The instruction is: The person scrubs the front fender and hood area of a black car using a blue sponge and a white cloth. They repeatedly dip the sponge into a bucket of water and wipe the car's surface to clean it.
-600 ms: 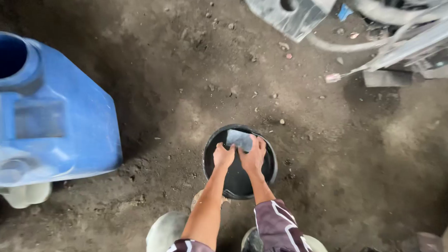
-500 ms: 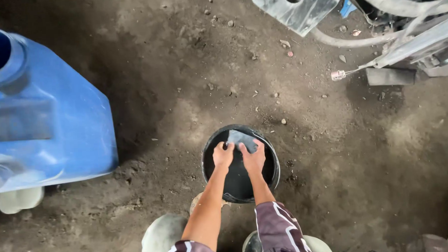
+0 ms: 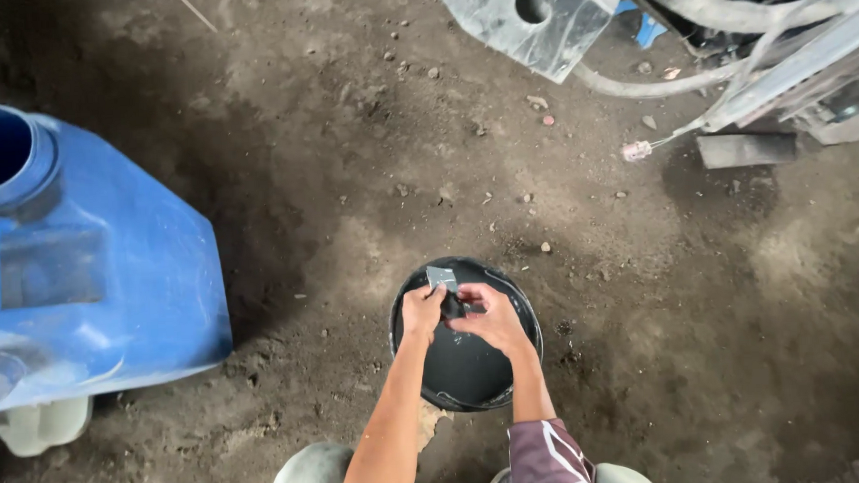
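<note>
A round black basin (image 3: 521, 313) holding dark liquid sits on the dirt floor in front of me. Both hands are over it. My left hand (image 3: 421, 312) and my right hand (image 3: 490, 319) pinch a small grey flat metal piece (image 3: 440, 276) between their fingers, near the basin's far rim. The piece is wet and partly hidden by my fingers. My forearms reach down from the bottom edge, the right one in a dark patterned sleeve (image 3: 547, 459).
A large blue plastic can (image 3: 107, 281) with an open neck lies at the left. Machine parts fill the top right: a grey block with a hole (image 3: 534, 17), a hose (image 3: 652, 83), a wire with a white plug (image 3: 633, 151). Small stones dot the dirt.
The grey piece lay flat under my fingertips before; now my hands have closed together around it and it shows smaller, tilted up. The view has shifted slightly.
</note>
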